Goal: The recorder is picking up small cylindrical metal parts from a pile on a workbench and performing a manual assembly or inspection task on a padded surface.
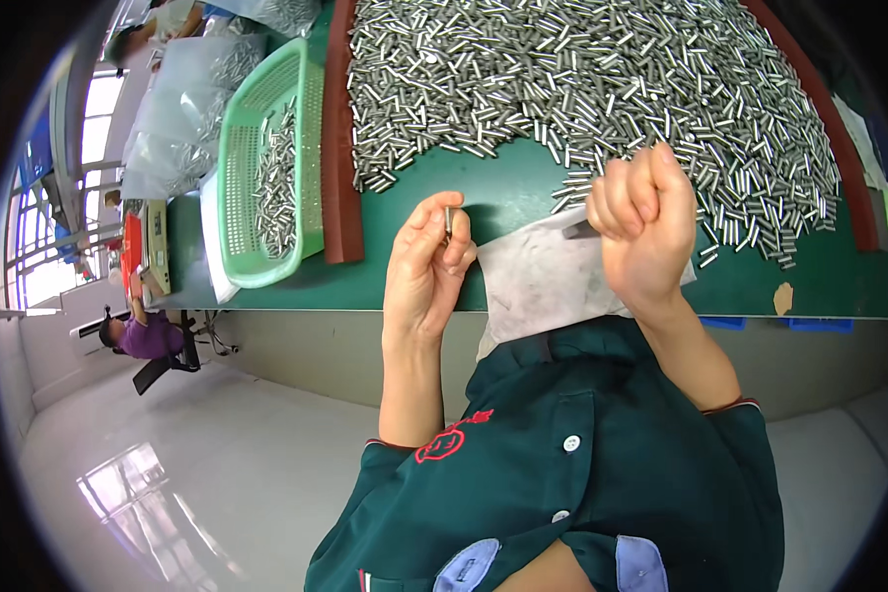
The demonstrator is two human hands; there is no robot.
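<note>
Between the thumb and fingers of my left hand [431, 259] stands a small shiny metal pin [449, 220], held upright above the green table. My right hand [643, 222] is closed into a fist over a stained white cloth [543, 281], close to the near edge of the pins. A dark grey piece [580, 230] shows beside that fist; whether the hand grips it I cannot tell. Beyond both hands spreads a wide heap of loose metal pins [582, 79].
Dark red rails [341, 148] border the heap at left and right. Left of it, a green plastic basket [311, 187] contains more pins, beside clear bags [173, 118] of them. A scale [156, 247] stands farther left, near a seated person in purple [153, 335].
</note>
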